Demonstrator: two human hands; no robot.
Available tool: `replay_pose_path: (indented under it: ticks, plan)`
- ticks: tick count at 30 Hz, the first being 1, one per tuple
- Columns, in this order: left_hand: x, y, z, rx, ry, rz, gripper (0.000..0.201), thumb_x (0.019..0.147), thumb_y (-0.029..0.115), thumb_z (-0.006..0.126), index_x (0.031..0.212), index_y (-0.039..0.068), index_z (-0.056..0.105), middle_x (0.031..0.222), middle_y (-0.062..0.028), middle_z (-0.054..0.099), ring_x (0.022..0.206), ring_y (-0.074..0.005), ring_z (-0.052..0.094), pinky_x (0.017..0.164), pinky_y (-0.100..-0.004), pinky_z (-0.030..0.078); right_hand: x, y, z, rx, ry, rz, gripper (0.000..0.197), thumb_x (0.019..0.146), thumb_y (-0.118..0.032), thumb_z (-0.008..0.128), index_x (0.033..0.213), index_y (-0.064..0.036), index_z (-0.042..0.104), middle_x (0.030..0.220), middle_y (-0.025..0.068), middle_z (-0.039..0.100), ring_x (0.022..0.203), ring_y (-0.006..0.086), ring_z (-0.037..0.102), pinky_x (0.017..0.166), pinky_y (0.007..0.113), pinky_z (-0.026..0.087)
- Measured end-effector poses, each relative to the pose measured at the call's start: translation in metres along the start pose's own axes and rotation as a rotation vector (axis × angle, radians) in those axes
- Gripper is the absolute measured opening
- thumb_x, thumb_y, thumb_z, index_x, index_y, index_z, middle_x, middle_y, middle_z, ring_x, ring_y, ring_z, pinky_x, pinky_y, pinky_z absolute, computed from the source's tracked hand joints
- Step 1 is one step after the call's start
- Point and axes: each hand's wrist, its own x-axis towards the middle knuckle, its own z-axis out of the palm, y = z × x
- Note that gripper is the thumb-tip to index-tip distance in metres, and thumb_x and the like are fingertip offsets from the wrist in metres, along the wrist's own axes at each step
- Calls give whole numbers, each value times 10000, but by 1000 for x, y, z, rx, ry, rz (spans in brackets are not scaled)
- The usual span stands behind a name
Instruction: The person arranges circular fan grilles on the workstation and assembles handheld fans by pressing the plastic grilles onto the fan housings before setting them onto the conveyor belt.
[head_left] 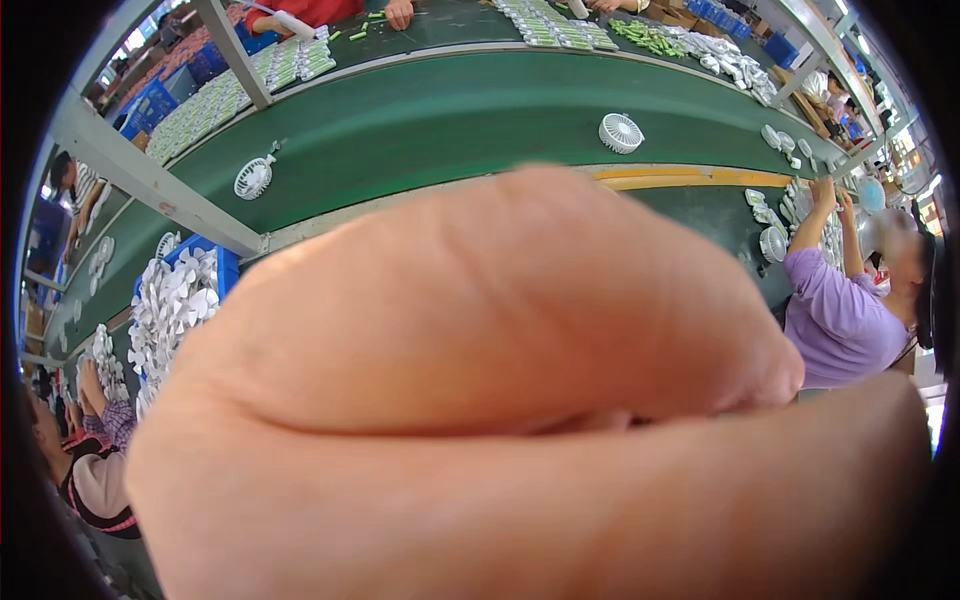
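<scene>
One bare hand, blurred & v. close to the lens, fills most of the lower view; can't tell if L or R. Its grip looks curled, but the inside is hidden, so can't say if it's closed on anything. Nearest thing: a blue bin full of white fan blades, just off the near edge of the green belt, at L, partly hidden by the hand; can't tell if they touch.

On the belt: a white fan twd the L end, handle angled to the far edge, plus a round white fan head R of center, closer to the near edge. A yellow strip runs along the near edge at R.

At R, a worker in purple has both hands up by white parts; another fan head lies close by on the near desk. At L, a worker w/ plaid sleeve reaches to a white pile. Across the belt, rows of green-and-white packs cover the L part of the far desk, near a person in red.
</scene>
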Motion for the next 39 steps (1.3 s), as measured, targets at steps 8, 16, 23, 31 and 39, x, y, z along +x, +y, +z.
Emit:
replay_pose_path:
  ticks: [8, 16, 23, 31, 39]
  plan:
    - [-4, -1, 11, 0, 36, -25, 440, 735, 87, 641, 1105, 232, 451, 1037, -48, 562, 878, -231, 501, 714, -337, 478, 4, -12, -5, 66, 15, -7, 266, 817, -119, 653, 1075, -56, 651, 1082, 125, 672, 997, 329, 613, 866, 414, 484]
    - [-3, 4, 4, 62, 24, -54, 477, 723, 108, 658, 1130, 224, 438, 1057, -59, 557, 897, -233, 506, 720, -333, 485, 4, -10, -6, 67, 3, -16, 269, 827, -135, 653, 1083, -55, 646, 1077, 129, 674, 997, 329, 620, 875, 414, 482]
    - [-2, 4, 2, 94, 31, -57, 513, 712, 126, 674, 1152, 216, 427, 1075, -69, 553, 914, -235, 510, 726, -330, 492, 4, -12, -6, 47, -10, 3, 271, 829, -133, 651, 1088, -55, 645, 1087, 117, 672, 1013, 322, 613, 879, 410, 478]
    - [-2, -1, 2, 130, 55, -51, 556, 699, 146, 691, 1178, 207, 414, 1096, -80, 548, 932, -237, 514, 733, -327, 499, 4, -14, -7, 66, -9, 7, 274, 829, -127, 646, 1094, -58, 644, 1102, 119, 670, 1027, 324, 606, 884, 414, 474]
    - [-3, -5, -2, 199, 66, -32, 602, 686, 167, 709, 1203, 198, 401, 1117, -91, 543, 951, -239, 519, 739, -324, 507, 2, -16, -9, 52, -29, 21, 273, 830, -132, 643, 1093, -61, 639, 1115, 120, 665, 1030, 331, 602, 888, 417, 465]
